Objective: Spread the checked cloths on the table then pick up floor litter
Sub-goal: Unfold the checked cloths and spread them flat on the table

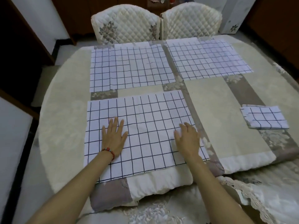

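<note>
Flat on the near cloth (142,131) lie both hands, palms down: the left hand (114,137), with a red bead bracelet (109,151) at its wrist, presses the cloth's left half with fingers straight and a little spread, and the right hand (187,138) rests near the cloth's right edge with fingers straight and close together, gripping nothing. That cloth, white with a dark grid, is spread open on the near left part of the table (61,126), its near edge lying over a padded cream-and-grey runner (155,186) that hangs toward the person. Beyond it, with a strip of table cover between, a second cloth (131,67) lies open at the far left, and a third cloth (208,59) lies open just beside it at the far right, a grey band of the cover showing in the gap. A folded cloth (265,117) sits well apart on the right side of the table, with nothing between it and the right hand but bare beige cover. Two quilted cream chairs, the left chair (124,23) and the right chair (191,21), stand side by side against the table's far edge. A lace-edged cover (265,199) fills the near right corner of the view. Pale floor (24,159) shows to the left of the table; no litter can be made out on it.
</note>
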